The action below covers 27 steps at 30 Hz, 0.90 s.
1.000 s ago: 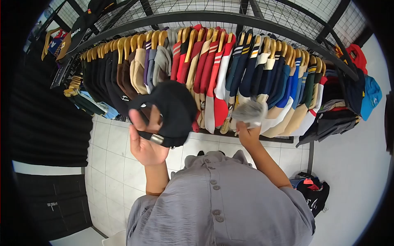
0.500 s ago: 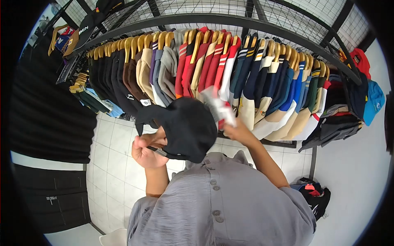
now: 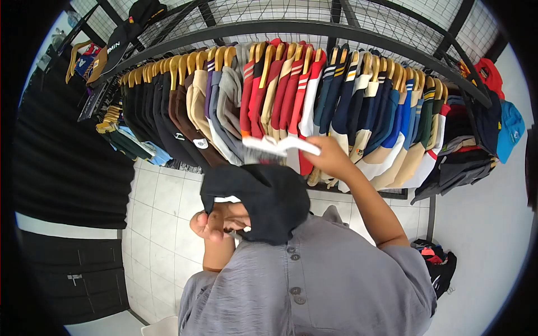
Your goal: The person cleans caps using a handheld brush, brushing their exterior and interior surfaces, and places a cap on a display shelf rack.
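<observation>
A black cap (image 3: 274, 201) is in front of my chest, tilted, with its strap side toward the left. My left hand (image 3: 216, 224) holds it, the fingers passing through the opening above the strap. Above the cap, my right hand (image 3: 330, 157) grips the white handle of a brush (image 3: 269, 147). The brush lies nearly level, and its bristles are blurred, hanging just over the cap's crown. Whether they touch the cap I cannot tell.
Beyond my hands, jackets (image 3: 286, 95) hang on wooden hangers from a black metal rack (image 3: 291, 28). More caps (image 3: 115, 50) hang at the upper left, and a blue cap (image 3: 510, 131) at the right. Dark clothing (image 3: 440, 266) lies low at the right.
The black cap has moved down and to the right with my left hand. The brush has swung from the right to a nearly level position above the cap.
</observation>
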{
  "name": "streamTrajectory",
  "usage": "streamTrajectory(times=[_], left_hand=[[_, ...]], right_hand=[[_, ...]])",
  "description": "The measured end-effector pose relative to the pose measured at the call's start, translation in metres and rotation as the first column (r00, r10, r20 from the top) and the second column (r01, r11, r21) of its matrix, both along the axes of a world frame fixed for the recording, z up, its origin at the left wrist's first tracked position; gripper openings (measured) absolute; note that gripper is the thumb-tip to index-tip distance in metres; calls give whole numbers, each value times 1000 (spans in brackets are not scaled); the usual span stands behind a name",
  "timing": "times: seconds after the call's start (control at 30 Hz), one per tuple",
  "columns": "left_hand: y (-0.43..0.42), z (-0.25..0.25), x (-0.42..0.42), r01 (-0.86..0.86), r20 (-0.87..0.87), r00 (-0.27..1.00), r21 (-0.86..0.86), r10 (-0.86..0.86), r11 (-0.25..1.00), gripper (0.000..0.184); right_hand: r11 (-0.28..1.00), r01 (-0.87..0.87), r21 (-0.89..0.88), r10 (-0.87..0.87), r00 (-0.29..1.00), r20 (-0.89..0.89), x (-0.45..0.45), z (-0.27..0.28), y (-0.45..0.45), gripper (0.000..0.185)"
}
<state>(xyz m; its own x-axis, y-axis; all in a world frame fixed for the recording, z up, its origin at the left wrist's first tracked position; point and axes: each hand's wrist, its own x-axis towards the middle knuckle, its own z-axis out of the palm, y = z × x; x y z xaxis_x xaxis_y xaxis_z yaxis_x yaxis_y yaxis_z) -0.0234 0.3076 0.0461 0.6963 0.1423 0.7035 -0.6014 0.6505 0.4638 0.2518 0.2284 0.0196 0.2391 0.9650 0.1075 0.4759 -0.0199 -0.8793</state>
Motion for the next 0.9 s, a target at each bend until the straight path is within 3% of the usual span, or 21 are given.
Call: streamTrajectory(times=[0.03,0.07,0.1,0.13,0.17,0.2,0.23,0.3,0.4,0.43,0.47,0.5,0.53,0.57,0.63,0.67,0.7,0.77,0.8,0.83,0.9], left_hand=[[1,2,-3,16,-23,1000,38,-15,999,41],[-2,1,-3,11,46,999,-119,-5,993,37],[-1,4,-2,20,79,997,-160,-7,987,37],[0,7,-1,31,114,993,-200,-8,979,38],[1,11,-1,44,150,989,-237,-8,970,38],[2,11,-1,-68,81,992,-275,93,959,40],[3,13,-2,-181,8,981,-304,192,935,44],[-6,26,15,-431,-95,902,-215,420,876,49],[-1,22,25,-505,-59,863,-128,501,854,48],[-1,22,24,-554,-85,832,-88,548,828,48],[-2,23,25,-555,-86,832,-90,548,827,48],[-3,25,27,-606,-118,794,-75,597,792,46],[-5,28,29,-654,-151,753,-59,641,754,44],[-8,31,32,-651,-156,755,-62,637,757,44],[-11,38,39,-592,-162,804,-315,572,742,45],[-9,38,39,-645,-203,761,-336,616,686,46],[-7,40,39,-640,-199,766,-337,612,691,46],[-4,42,38,-653,-122,737,-384,665,652,46],[-2,42,38,-735,-138,666,-292,733,612,47],[-2,40,38,-737,-139,664,-294,735,609,47],[-3,35,41,-881,-156,473,-95,867,463,49]], right_hand=[[994,112,4,-112,993,39,4,-4,2,17],[971,233,62,-230,972,-43,0,-2,2,17],[970,232,65,-230,972,-43,-2,-4,1,17],[986,161,-50,-168,920,-353,-3,-7,-2,20],[989,56,-138,-131,766,-629,-5,-10,-7,24],[985,25,-168,-123,789,-602,-22,0,-12,29],[991,-111,-80,64,894,-443,-26,-35,-15,31],[946,-230,-231,183,961,-207,-37,-84,-20,34],[943,-54,-327,11,991,-133,-30,-112,-29,35],[943,-55,-328,12,991,-132,-26,-116,-29,35],[917,-133,-376,-90,849,-520,-24,-101,-28,34],[895,-222,-387,-211,555,-805,-24,-86,-30,35],[875,-229,-426,-208,617,-759,-38,-71,-30,39],[818,-316,-481,-42,801,-598,-48,-62,-34,38],[764,-441,-471,169,841,-515,-60,-78,-38,36],[866,-298,-401,240,952,-190,-61,-96,-38,33],[869,-291,-400,234,954,-186,-58,-113,-38,33],[973,-15,-230,-8,995,-96,-54,-124,-37,30],[965,9,-262,-85,956,-281,-49,-118,-35,31],[965,6,-264,-83,956,-280,-50,-112,-31,31],[966,257,38,-205,844,-496,-60,-99,-21,38]])
